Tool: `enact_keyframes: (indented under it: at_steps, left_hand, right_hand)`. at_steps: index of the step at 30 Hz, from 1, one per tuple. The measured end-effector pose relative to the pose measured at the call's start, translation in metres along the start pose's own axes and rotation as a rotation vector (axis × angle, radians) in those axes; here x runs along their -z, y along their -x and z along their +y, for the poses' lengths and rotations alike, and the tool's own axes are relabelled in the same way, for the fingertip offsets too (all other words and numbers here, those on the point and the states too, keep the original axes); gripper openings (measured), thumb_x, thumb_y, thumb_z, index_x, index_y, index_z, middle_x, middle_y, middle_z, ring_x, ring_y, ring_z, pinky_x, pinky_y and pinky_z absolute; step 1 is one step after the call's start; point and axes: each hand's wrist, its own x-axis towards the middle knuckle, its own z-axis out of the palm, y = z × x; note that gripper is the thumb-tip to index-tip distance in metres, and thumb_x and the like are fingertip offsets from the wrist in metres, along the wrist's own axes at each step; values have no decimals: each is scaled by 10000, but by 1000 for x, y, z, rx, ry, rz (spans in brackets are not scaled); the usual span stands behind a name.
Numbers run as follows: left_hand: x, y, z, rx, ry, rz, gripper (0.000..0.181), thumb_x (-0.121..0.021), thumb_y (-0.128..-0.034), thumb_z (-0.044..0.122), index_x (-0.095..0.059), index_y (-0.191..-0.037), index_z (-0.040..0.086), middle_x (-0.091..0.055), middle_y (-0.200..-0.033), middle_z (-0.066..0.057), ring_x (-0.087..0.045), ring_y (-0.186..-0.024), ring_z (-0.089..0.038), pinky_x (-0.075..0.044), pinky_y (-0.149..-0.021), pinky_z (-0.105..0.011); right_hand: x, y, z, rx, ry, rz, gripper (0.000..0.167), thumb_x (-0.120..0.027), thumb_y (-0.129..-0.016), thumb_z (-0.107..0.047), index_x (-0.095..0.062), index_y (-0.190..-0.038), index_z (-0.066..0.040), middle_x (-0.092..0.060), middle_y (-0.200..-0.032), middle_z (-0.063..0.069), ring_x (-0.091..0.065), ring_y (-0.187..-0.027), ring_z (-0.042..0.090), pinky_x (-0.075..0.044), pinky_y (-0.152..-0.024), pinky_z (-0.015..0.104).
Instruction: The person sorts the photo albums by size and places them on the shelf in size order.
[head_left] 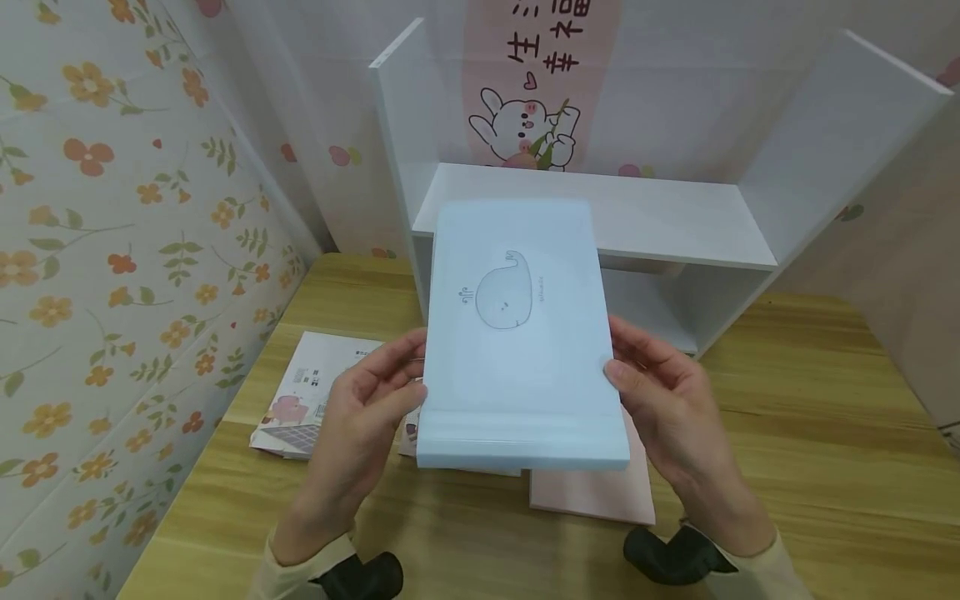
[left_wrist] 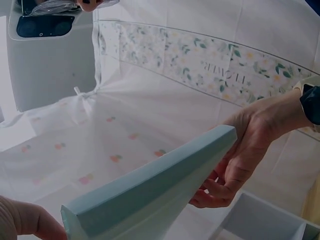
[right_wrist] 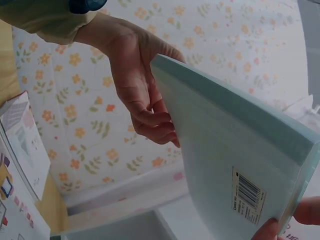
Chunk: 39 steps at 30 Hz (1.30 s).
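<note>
Together, left hand (head_left: 366, 421) and right hand (head_left: 672, 408) pinch the folder (head_left: 521, 358), contents hidden, by its sides, in front of the shelf (head_left: 667, 215).

The left hand (head_left: 360, 425) and the right hand (head_left: 675, 408) are raised and held apart; their fingers (head_left: 393, 354) are bent, and the thumbs (head_left: 628, 379) are pointed inward, toward each other.

A small desk corner, home-like and hung with fabric
A wood-grain worktop (head_left: 825, 417) carries a white shelf unit (head_left: 660, 217), with a flat blue whale-print item (head_left: 517, 367) held before it; an orange-flowered curtain (head_left: 97, 308) closes the left side, fruit-printed white cloth (head_left: 330, 108) hangs behind, and a pink banner (head_left: 487, 50) shows a cartoon rabbit (head_left: 513, 121). Whether someone lives here cannot be told.
</note>
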Motion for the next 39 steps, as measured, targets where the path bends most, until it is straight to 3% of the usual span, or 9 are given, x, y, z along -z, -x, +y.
enact_keyframes:
  at_steps: [7, 18, 29, 39]
  left_hand:
    - [-2, -12, 7, 30, 3, -8, 489, -486, -841, -84, -384, -1314, -155, -489, -1197, -184, -542, -1041, -197, -450, -917, -240]
    - [-2, -30, 11, 31, 20, -18, 487, -490, -847, -51, -399, -1316, -146, -477, -1227, -186, -528, -1076, -218, -432, -940, -249]
    - [3, -49, 12, 73, 9, -5, 479, -435, -887, -48, -351, -1348, -141, -441, -1273, -172, -442, -1120, -243, -429, -941, -233]
    - [9, -73, 10, 102, 46, -13, 485, -424, -901, -49, -335, -1370, -131, -438, -1317, -155, -437, -1143, -206, -426, -935, -236]
  right_hand:
    - [-1, -8, -6, 27, -15, 2, 416, -466, -894, 150, -539, -1284, 25, -570, -1168, 125, -535, -1017, 192, -511, -791, 223]
    - [-4, -21, -14, -19, 22, 45, 379, -505, -912, 82, -565, -1274, -14, -563, -1136, 105, -526, -1001, 190, -513, -777, 224]
    - [-7, -38, -14, -71, 59, 92, 381, -558, -916, -10, -561, -1295, -57, -550, -1179, 103, -537, -1020, 203, -515, -812, 245]
    - [-9, -58, -11, -86, 8, 133, 334, -599, -897, -39, -622, -1228, -72, -562, -1150, 92, -585, -959, 195, -529, -776, 266]
